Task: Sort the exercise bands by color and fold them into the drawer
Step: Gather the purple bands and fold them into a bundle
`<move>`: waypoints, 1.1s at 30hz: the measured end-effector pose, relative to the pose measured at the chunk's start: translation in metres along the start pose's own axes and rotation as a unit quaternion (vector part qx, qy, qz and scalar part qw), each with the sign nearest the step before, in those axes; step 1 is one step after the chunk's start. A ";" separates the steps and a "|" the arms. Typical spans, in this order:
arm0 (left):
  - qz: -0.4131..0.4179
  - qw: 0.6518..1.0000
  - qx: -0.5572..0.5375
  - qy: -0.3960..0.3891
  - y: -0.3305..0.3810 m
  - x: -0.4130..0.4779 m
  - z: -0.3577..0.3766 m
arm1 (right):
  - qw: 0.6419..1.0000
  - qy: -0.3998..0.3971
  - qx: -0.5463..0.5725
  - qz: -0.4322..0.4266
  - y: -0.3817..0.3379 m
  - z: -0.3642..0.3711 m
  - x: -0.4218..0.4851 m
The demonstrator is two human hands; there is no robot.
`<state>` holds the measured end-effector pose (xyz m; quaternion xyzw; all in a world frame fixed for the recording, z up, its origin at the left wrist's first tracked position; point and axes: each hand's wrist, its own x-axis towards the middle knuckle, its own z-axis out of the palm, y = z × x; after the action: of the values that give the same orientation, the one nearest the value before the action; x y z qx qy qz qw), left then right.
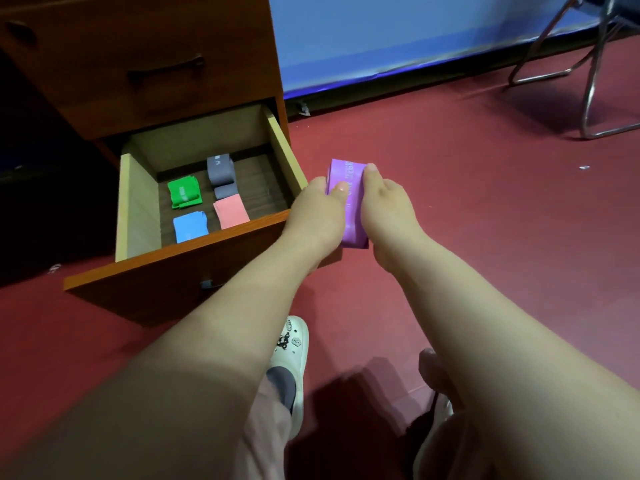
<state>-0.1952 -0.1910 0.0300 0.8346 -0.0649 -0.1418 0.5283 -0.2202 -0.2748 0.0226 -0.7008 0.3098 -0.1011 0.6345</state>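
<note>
A purple exercise band [346, 174], folded into a flat strip, is held over the red floor just right of the open drawer [138, 209]. My left hand [317, 213] pinches its left edge and my right hand [386, 206] grips its right edge. Inside the drawer lie folded bands: green [183, 192], grey [221, 174], pink [231, 211] and blue [190, 226], each in its own spot.
The drawer juts out of a brown wooden cabinet [138, 64] at the left. A metal chair frame [588, 74] stands at the far right by a blue wall. My feet in white clogs [291, 355] are below on the red floor.
</note>
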 end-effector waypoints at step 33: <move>-0.087 0.996 -0.019 -0.005 -0.068 0.098 -0.133 | 0.976 -0.044 -0.203 -0.068 -0.040 0.162 0.063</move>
<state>-0.0645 -0.0721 0.0054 0.8260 0.0084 -0.1922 0.5298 -0.0717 -0.1762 0.0164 -0.8382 0.2474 -0.0485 0.4836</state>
